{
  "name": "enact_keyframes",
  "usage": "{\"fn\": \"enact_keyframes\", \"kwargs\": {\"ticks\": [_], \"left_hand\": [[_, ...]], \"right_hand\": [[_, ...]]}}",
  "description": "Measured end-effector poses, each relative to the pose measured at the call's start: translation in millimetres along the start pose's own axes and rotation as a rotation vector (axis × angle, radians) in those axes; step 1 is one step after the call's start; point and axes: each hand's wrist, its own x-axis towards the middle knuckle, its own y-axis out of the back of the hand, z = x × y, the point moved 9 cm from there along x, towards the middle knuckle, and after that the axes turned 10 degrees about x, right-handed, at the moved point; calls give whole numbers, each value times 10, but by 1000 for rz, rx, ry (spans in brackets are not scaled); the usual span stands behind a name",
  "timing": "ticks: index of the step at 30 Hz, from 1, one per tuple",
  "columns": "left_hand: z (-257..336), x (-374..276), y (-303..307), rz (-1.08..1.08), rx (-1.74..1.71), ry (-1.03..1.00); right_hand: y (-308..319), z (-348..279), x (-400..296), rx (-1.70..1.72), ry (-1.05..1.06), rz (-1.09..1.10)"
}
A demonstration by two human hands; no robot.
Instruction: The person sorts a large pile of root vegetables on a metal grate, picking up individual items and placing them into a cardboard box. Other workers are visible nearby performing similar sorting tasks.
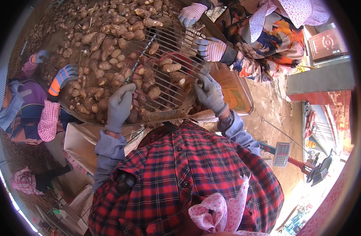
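My left hand, in a grey glove, is curled above the near edge of a heap of brown taro corms, beside a metal bar grate. Whether anything lies inside its fingers is hidden. At the grate's right edge is my right hand, also grey-gloved, with bent fingers; I cannot tell if it grips anything. Several loose corms rest on the bars between my hands. Below the bars, a red container shows through.
Across the grate, a co-worker's striped gloves are at its far right edge. Another person's orange-and-blue glove touches the heap at left. An open sack stands at lower left, a brown carton at right, and a scale display beyond my right arm.
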Motion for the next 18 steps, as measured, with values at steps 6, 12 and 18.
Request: {"fn": "enact_keyframes", "kwargs": {"ticks": [6, 12, 18], "left_hand": [[-27, -138, 379, 248, -144, -38], [85, -56, 121, 221, -34, -53], [-74, -6, -345, -77, -145, 193]], "right_hand": [[-860, -360, 642, -286, 186, -306], [-1583, -360, 389, -236, 357, -428], [-740, 71, 148, 19, 85, -341]]}}
